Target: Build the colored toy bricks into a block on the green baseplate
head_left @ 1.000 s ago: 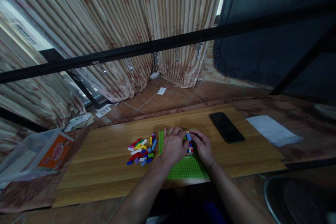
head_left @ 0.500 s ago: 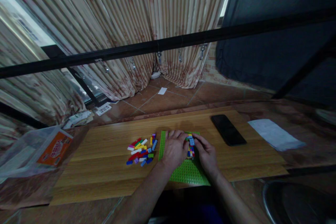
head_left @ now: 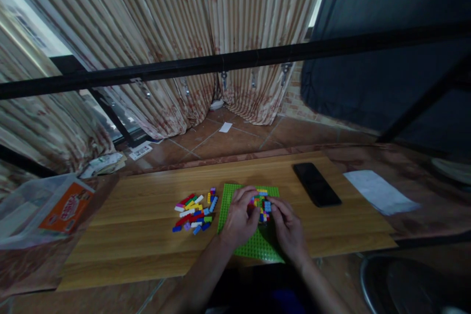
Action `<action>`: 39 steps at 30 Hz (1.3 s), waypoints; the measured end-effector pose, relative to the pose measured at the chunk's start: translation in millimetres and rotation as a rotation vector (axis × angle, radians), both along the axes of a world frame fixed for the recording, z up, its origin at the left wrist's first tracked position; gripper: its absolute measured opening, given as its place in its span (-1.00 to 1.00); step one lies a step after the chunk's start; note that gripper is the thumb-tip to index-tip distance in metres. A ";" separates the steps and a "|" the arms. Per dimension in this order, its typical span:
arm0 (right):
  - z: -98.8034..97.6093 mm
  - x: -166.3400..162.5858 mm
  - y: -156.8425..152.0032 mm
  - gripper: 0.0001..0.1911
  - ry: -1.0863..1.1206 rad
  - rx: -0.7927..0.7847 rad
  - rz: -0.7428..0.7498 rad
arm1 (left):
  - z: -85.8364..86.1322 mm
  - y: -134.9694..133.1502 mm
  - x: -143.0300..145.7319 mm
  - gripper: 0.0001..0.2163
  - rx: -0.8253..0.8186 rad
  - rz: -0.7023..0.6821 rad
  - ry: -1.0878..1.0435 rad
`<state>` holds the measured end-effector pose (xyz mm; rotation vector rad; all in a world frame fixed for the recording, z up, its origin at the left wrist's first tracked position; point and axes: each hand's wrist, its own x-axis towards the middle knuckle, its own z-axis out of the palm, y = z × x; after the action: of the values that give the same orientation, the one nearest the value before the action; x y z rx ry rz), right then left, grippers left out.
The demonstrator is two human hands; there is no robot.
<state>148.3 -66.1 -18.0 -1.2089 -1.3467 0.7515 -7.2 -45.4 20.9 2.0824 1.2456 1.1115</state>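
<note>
A green studded baseplate [head_left: 257, 248] lies on the wooden table, with a cluster of multicoloured toy bricks [head_left: 262, 193] built up on it. My left hand [head_left: 240, 218] curls round the left side of this cluster, fingers at its far edge and thumb nearer me. At the right side, my right hand [head_left: 290, 228] pinches a light blue brick [head_left: 267, 206] that sits over the cluster. Whether that brick is pressed down fully I cannot tell. My fingers hide part of the build.
Loose toy bricks [head_left: 193, 213] lie in a pile left of the baseplate. A black phone [head_left: 316, 184] rests on the wooden table [head_left: 128, 235] to the right, with a white sheet [head_left: 380, 191] beyond. A clear plastic box [head_left: 33, 211] with an orange label stands at far left.
My left hand has drawn back a little to the left, uncovering more of the brick cluster. The light blue brick and my right fingertips sit slightly lower in view. The camera has shifted slightly.
</note>
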 end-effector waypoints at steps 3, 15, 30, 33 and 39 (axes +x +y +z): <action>4.5 0.3 -3.1 -0.73 0.001 -0.026 0.026 | 0.0 -3.8 -3.8 -0.59 -0.032 -0.033 -0.004; 4.4 3.5 -10.1 -0.76 0.011 -0.086 0.002 | -19.3 -17.3 -9.3 -0.35 -0.028 0.093 -0.031; 26.1 -4.8 -12.3 -0.73 0.113 -0.174 -0.011 | -30.6 -27.5 -5.1 -0.34 -0.095 0.192 -0.047; 33.3 -9.4 -17.7 -0.70 0.127 -0.225 0.008 | -32.1 -30.1 0.5 -0.33 -0.123 0.228 -0.075; 41.1 -20.2 -32.3 -0.69 0.278 -0.351 0.084 | -18.3 -39.6 -14.6 -0.40 -0.086 0.249 -0.083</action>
<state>128.1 -98.5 23.0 -1.2674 -1.0680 1.2067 -21.8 -85.0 2.6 1.8356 1.5145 1.2149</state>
